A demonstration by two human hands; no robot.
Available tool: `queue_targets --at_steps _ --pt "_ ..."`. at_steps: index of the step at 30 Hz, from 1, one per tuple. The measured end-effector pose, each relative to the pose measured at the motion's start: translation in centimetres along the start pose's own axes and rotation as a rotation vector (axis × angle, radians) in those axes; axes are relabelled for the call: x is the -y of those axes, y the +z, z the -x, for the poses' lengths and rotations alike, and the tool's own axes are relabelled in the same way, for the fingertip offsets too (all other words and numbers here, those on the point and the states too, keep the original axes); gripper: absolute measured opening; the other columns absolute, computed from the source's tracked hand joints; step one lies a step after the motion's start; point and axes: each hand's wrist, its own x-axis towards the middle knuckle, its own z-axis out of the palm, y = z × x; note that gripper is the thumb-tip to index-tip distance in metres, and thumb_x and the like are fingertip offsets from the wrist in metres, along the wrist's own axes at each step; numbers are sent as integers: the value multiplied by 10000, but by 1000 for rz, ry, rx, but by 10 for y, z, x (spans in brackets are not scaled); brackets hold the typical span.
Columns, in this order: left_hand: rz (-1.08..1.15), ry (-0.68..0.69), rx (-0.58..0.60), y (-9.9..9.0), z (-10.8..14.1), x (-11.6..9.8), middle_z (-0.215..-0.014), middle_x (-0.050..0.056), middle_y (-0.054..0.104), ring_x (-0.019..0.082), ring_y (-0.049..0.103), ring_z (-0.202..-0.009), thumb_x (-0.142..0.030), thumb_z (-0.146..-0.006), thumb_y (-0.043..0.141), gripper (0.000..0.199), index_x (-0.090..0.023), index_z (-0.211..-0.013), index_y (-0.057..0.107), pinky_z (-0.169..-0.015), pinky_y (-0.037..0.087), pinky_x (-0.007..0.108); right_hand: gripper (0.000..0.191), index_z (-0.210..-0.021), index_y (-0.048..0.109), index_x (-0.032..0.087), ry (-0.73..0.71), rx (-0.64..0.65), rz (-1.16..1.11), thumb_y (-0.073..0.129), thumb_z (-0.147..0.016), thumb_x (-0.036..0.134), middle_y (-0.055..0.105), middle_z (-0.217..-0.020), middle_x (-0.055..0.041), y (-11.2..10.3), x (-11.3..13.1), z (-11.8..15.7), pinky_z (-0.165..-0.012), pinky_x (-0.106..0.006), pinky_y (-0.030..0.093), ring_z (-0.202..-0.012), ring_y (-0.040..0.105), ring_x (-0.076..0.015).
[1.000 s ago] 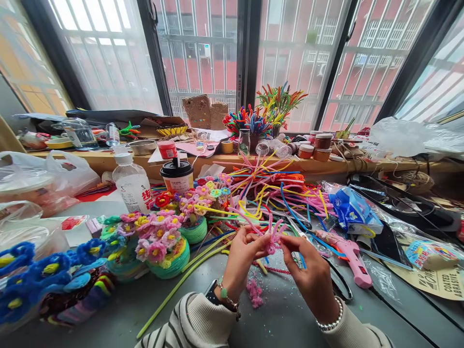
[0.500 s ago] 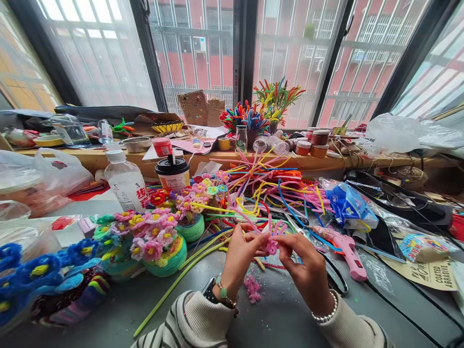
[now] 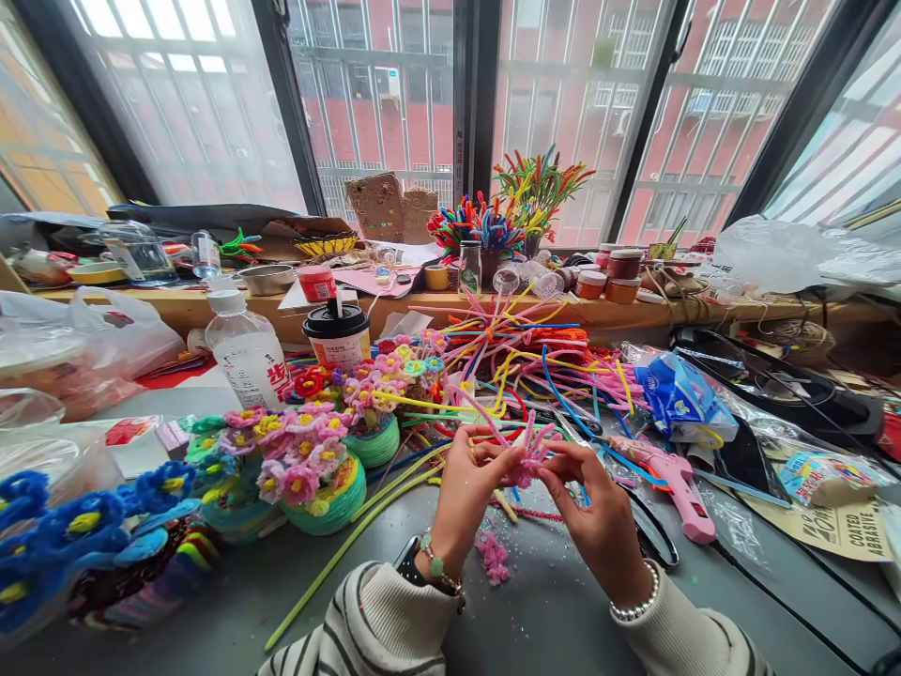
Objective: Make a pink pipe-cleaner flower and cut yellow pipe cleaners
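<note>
Between my two hands is a bunch of pink pipe cleaners point(image 3: 526, 467), curled into a fuzzy cluster below with several straight stems sticking up. My left hand point(image 3: 473, 488) pinches it from the left with thumb and fingers. From the right, my right hand point(image 3: 589, 498) has its thumb and fingertips closed on the same bunch. On the grey table point(image 3: 521, 620) just below lies a separate pink curled pipe cleaner piece point(image 3: 492, 558), touched by neither hand. Glitter specks are scattered around it. Behind the hands spreads a pile of loose coloured pipe cleaners point(image 3: 507, 352).
To the left stand pots of pipe cleaner flowers point(image 3: 310, 469), a plastic bottle point(image 3: 244, 352) and a lidded cup point(image 3: 336, 336). At right lie a pink glue gun point(image 3: 679, 488) with a cord, scissors point(image 3: 573, 427) and a blue packet point(image 3: 679, 394). A cluttered wooden ledge point(image 3: 394, 310) runs behind.
The fingers of my right hand have shifted and spread slightly around the pink pipe cleaner bunch. Both hands keep hold of it in nearly the same place.
</note>
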Motion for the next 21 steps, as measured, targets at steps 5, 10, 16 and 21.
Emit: queue_targets --at_steps 5,10,16,21 --pt "-25 -4 0 1 -1 0 -565 -51 530 88 541 -522 -296 -621 632 399 -157 -882 366 -534 488 248 97 -791 558 194 -91 20 20 488 -760 133 610 -711 -23 0 0 1 -623 -267 468 -681 573 -144" --pt "-26 -17 9 1 -1 2 -545 -48 527 95 542 -496 -291 -622 630 375 -155 -847 363 -523 478 251 133 -817 552 191 -189 62 63 478 -759 97 607 -735 -35 -1 -1 0 -645 -294 457 -710 558 -154" --pt "42 -75 44 2 1 -1 -603 -22 584 120 580 -547 -230 -571 675 461 -160 -888 347 -603 478 285 134 -828 548 186 -211 52 92 490 -754 92 595 -738 -42 -1 -3 -2 -650 -305 449 -720 544 -161" --pt "89 -86 12 1 0 -3 -570 -41 561 98 553 -531 -217 -548 690 466 -155 -875 364 -553 462 237 233 -982 515 204 -170 39 110 494 -763 126 596 -836 -44 -4 -4 -4 -685 -302 451 -759 547 -157"
